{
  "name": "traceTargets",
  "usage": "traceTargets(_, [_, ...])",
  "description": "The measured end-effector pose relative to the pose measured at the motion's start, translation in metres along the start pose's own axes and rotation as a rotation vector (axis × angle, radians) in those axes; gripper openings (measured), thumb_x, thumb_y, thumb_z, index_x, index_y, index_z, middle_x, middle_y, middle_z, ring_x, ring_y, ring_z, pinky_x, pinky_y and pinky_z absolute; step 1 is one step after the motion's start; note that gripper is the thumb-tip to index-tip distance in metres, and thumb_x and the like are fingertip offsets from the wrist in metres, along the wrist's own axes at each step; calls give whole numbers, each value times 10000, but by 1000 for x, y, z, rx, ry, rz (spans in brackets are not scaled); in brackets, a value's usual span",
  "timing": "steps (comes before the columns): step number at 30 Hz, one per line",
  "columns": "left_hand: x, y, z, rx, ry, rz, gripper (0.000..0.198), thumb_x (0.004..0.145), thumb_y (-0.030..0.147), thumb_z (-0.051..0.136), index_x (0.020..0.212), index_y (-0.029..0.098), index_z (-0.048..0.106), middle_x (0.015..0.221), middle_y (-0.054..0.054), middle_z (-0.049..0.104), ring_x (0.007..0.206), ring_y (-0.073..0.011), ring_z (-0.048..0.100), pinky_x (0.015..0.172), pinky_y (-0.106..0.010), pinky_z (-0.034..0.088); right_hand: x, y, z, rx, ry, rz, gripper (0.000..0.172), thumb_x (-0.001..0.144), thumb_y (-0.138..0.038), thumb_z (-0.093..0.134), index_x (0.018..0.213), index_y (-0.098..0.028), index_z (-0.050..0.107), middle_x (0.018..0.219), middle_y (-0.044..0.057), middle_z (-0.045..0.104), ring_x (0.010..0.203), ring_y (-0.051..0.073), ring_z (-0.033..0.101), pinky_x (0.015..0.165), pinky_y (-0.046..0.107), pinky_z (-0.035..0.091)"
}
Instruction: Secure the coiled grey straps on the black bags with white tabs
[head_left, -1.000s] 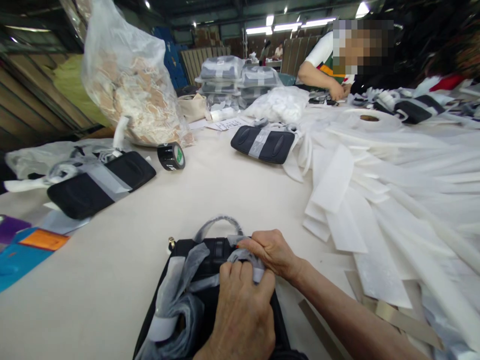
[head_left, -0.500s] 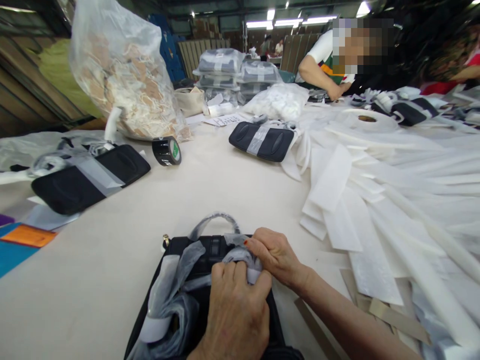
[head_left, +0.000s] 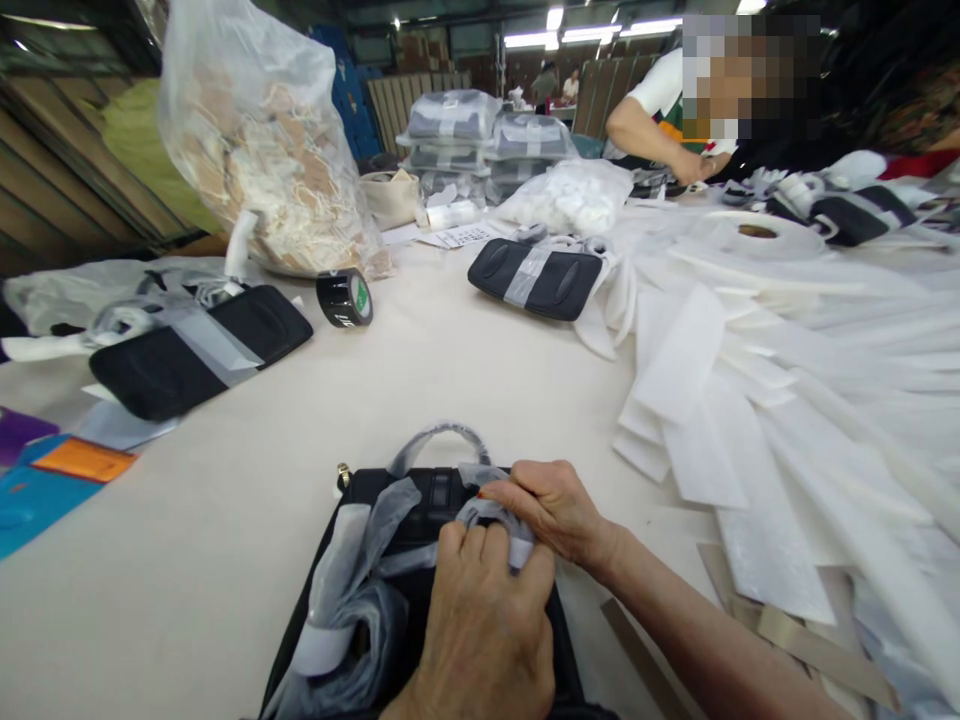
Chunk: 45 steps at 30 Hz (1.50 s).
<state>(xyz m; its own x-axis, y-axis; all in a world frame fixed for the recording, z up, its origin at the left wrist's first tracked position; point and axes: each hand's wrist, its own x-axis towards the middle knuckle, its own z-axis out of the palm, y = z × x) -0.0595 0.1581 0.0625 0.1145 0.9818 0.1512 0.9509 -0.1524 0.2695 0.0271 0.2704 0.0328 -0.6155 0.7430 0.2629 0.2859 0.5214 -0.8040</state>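
Note:
A black bag [head_left: 431, 490] lies at the bottom middle, its top handle [head_left: 442, 432] wrapped in clear plastic. On its left half rests a rolled strap [head_left: 375, 640] in plastic film, with a white band around it. A second wrapped strap coil [head_left: 487, 510] is on the right half. My left hand [head_left: 487, 615] reaches over the bag from below, fingers curled into that second coil. From the right, my right hand [head_left: 559, 510] pinches the same coil at its upper side. The palm sides of both hands are hidden.
Black bags [head_left: 536, 278] with grey bands lie farther back. White foam strips [head_left: 675, 350] cover the right side. A black tape roll [head_left: 345, 298] stands near a big clear sack [head_left: 262, 150]. Wrapped packages [head_left: 454, 115] are stacked behind; a co-worker's arm [head_left: 652, 140] is at the far right.
The whole view has shifted a little, so things appear slightly farther right. Both hands stay on the right-hand strap coil, with little visible movement against the bag.

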Motion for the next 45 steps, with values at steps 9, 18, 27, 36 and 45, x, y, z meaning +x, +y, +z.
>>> traceTargets(9, [1, 1, -1, -24, -10, -13, 250, 751, 145, 431, 927, 216, 594, 782, -74, 494, 750, -234, 392, 692, -390, 279, 9, 2, 5, -223, 175, -181, 652, 897, -602, 307, 427, -166, 423, 397, -56, 341, 402, 53, 254, 412, 200, 227])
traceTargets(18, [-2, 1, 1, 7, -1, 20, 242, 764, 159, 441, 934, 209, 607, 762, -78, 500, 725, -234, 399, 672, -387, 276, 16, 2, -1, -364, 231, -273, 644, 928, -552, 281, 433, -177, 450, 397, -37, 383, 406, 71, 262, 436, 228, 221])
traceTargets(27, [0, 3, 3, -9, 10, 62, 191, 812, 159, 409, 799, 217, 590, 699, -60, 509, 688, -224, 415, 638, -374, 239, 20, 11, -11, -250, 219, -125, 622, 887, -620, 308, 443, -189, 376, 432, -51, 341, 430, 73, 259, 456, 231, 219])
traceTargets(36, [0, 6, -5, 20, -81, -63, 272, 820, 122, 406, 895, 271, 621, 786, -66, 531, 790, -241, 453, 724, -415, 282, 9, 6, -4, -182, 160, -47, 569, 880, -586, 349, 460, -203, 347, 450, -62, 317, 446, 81, 280, 436, 220, 232])
traceTargets(45, [-10, -5, -40, -209, -165, -9, 361, 848, 224, 536, 1186, 345, 501, 863, -6, 603, 846, -196, 539, 783, -384, 383, -5, -24, -22, -164, 299, 103, 390, 932, -431, 313, 719, -191, 534, 653, -1, 554, 618, 132, 530, 575, 239, 430])
